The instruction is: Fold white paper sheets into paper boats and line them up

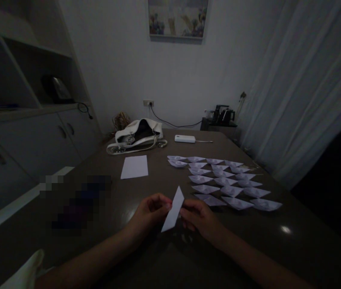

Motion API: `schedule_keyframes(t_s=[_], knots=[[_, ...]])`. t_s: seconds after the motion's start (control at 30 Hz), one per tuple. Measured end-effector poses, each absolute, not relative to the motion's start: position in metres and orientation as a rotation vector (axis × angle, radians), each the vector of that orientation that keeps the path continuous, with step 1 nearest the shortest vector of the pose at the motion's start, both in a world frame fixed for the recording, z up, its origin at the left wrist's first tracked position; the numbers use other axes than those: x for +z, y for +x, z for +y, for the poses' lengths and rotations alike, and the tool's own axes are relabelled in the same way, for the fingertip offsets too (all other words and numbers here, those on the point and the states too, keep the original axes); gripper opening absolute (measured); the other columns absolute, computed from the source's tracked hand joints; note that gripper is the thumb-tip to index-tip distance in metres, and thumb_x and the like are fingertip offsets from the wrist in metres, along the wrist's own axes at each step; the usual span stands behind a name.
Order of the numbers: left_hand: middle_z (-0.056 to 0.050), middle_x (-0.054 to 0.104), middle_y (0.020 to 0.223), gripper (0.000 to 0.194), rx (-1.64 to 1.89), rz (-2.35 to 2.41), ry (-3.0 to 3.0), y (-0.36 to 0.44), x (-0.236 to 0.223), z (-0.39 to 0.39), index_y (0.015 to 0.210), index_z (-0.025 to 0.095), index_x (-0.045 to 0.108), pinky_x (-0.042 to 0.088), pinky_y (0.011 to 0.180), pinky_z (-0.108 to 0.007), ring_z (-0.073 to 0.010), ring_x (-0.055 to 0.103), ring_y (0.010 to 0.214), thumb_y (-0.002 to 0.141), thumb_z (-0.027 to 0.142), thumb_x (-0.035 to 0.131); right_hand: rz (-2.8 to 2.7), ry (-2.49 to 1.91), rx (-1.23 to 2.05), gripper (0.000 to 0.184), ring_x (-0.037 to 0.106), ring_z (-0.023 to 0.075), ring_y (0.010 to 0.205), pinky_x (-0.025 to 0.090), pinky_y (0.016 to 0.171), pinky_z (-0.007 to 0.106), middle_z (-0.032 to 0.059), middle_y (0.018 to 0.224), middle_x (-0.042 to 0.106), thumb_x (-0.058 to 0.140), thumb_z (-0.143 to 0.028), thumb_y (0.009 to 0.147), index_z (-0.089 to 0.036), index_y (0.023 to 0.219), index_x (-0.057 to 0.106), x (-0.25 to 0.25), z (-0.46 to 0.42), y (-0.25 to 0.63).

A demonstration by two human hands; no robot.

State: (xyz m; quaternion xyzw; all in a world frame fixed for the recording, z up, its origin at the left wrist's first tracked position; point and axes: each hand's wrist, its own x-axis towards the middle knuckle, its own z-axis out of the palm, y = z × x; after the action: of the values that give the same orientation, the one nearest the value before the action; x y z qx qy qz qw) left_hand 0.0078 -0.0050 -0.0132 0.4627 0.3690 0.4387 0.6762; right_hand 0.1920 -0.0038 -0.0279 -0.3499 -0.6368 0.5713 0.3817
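A folded white paper [174, 209] stands tilted between both hands above the dark table [279, 241]. My left hand [149, 214] pinches its left edge with curled fingers. On the paper's right edge, my right hand [200, 216] has its fingers closed. Several folded paper boats [221, 180] lie in rows just beyond the right hand. A flat white sheet [134, 166] lies farther back on the left.
A white handbag [136, 136] and a white power bank [185, 139] with a cable sit at the table's far end. Cabinets [23, 140] stand on the left, a curtain [303, 92] on the right. A kettle [223, 114] stands on a low stand by the wall.
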Motion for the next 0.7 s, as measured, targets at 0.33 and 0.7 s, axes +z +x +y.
schedule_keyframes(t_s=[0.33,0.7], knots=[[0.000,0.068,0.067,0.032,1.015,0.882,1.135,0.0098,-0.0044,-0.0077,0.069,0.014,0.064,0.045,0.057,-0.021,-0.0114,0.059,0.058,0.062,0.038,0.083,-1.503,-0.937,1.480,0.038,0.041,0.0053,0.043,0.027,0.036,0.016,-0.0027,0.061,0.055,0.067,-0.050,0.075,-0.013,0.088,0.065,-0.0264,-0.0046,0.1848],[-0.003,0.071,0.068,0.036,0.992,0.844,1.147,0.0091,-0.0072,-0.0088,0.069,0.013,0.064,0.047,0.060,-0.025,-0.0148,0.062,0.060,0.062,0.043,0.082,-1.393,-0.884,1.618,0.040,0.045,0.0042,0.040,0.028,0.033,0.013,-0.0044,0.060,0.055,0.073,-0.045,0.072,-0.014,0.093,0.059,-0.0196,-0.0096,0.1845]])
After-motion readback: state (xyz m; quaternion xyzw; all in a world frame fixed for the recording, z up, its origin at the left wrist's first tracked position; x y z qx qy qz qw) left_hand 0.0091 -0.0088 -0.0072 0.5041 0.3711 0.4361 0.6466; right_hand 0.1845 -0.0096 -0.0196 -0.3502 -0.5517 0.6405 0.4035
